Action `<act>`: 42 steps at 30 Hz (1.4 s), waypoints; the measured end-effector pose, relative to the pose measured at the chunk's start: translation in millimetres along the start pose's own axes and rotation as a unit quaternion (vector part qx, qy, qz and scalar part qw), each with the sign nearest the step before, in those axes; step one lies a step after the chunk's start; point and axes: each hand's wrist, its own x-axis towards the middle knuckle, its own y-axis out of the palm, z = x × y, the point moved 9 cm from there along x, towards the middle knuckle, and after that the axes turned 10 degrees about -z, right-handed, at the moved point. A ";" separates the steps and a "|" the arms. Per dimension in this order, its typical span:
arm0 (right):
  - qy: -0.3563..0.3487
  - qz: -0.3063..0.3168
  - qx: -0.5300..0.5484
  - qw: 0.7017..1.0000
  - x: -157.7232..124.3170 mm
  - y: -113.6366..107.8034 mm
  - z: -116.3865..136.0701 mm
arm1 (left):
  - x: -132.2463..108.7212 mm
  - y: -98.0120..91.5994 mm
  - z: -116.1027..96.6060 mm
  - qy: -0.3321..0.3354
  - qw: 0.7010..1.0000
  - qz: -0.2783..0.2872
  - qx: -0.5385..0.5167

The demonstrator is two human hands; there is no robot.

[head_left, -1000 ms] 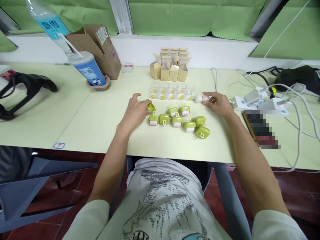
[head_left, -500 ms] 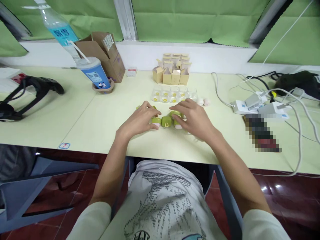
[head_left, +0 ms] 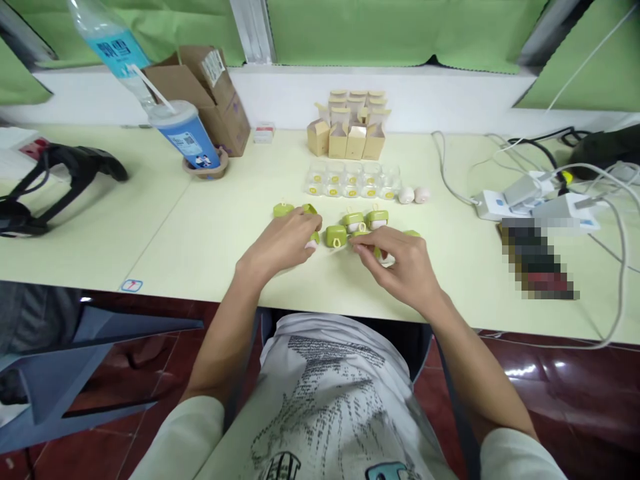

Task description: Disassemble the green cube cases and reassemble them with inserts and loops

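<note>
Several small green lidded cases with pale loops lie on the cream bench (head_left: 240, 207), gathered between and just beyond two bare hands. Thumb and fingers of the left hand (head_left: 285, 239) curl half closed about a green-and-pale case (head_left: 314, 237); whether they grip it firmly, I cannot tell. Its neighbour, an all-green case (head_left: 336, 236), sits between the hands. On the right hand (head_left: 400, 265), thumb and forefinger draw close together at a middle case (head_left: 360, 232), which they partly hide; a firm hold cannot be made out. Two more cases stand just behind that one, and a green piece (head_left: 283, 210) lies beyond the left hand.

Farther back, a clear plastic tray (head_left: 351, 180) carries yellow stickers, with two pale rounded pieces (head_left: 414, 195) beside its right end. Open-flapped tan cartons (head_left: 347, 139) stand behind the tray.
</note>
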 end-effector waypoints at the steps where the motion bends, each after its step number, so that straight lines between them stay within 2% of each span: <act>1: 0.002 0.006 0.000 1.000 -1.1 3.0 -1.8 | -1.7 -0.8 0.1 -0.005 1.000 0.010 -0.006; 4: 0.014 0.031 0.006 0.999 -5.5 13.0 -4.0 | -5.0 -8.7 -5.8 0.009 0.996 0.005 -0.084; 7: 0.024 0.060 0.034 0.997 -10.5 25.5 -1.8 | -2.8 -29.8 -14.4 0.034 0.966 -0.092 -0.241; 9: 0.023 0.037 0.018 0.999 -11.3 27.1 -1.5 | -0.5 -39.6 -14.3 0.016 0.928 -0.167 -0.333; 11: 0.024 -0.020 -0.030 0.999 -10.5 20.6 -4.3 | 2.0 -40.3 -16.7 -0.002 0.901 -0.211 -0.378; 14: 0.027 -0.066 -0.086 0.994 -10.4 12.2 -9.9 | 5.0 -36.7 -28.7 0.016 0.901 -0.237 -0.362; 19: -0.018 -0.053 -0.127 0.990 -9.0 6.6 -7.9 | 4.5 -35.9 -42.0 0.080 0.921 -0.271 -0.270; 26: -0.085 -0.105 -0.148 0.980 -9.0 -4.0 10.8 | -4.8 -36.4 -56.1 0.130 0.887 -0.390 -0.212; 28: -0.094 -0.104 -0.171 0.975 -10.2 -0.7 12.7 | -5.1 -36.6 -55.6 0.121 0.882 -0.397 -0.221; 30: -0.089 -0.093 -0.190 0.973 -10.3 3.8 9.6 | -2.6 -37.7 -47.9 0.089 0.886 -0.381 -0.250; 33: -0.057 -0.101 -0.147 0.982 -7.3 1.6 -0.1 | 3.9 -37.8 -31.8 0.049 0.893 -0.322 -0.309; 36: -0.002 -0.131 -0.065 0.989 -3.0 -7.7 -11.5 | 9.9 -34.5 -26.5 0.071 0.899 -0.262 -0.344; 40: 0.012 -0.128 -0.052 0.990 0.9 -15.8 -9.6 | 14.3 -32.2 -27.8 0.092 0.899 -0.280 -0.325; 42: 0.024 -0.158 -0.073 0.985 3.5 -33.8 -14.6 | 13.8 -34.8 -24.9 0.081 0.896 -0.292 -0.325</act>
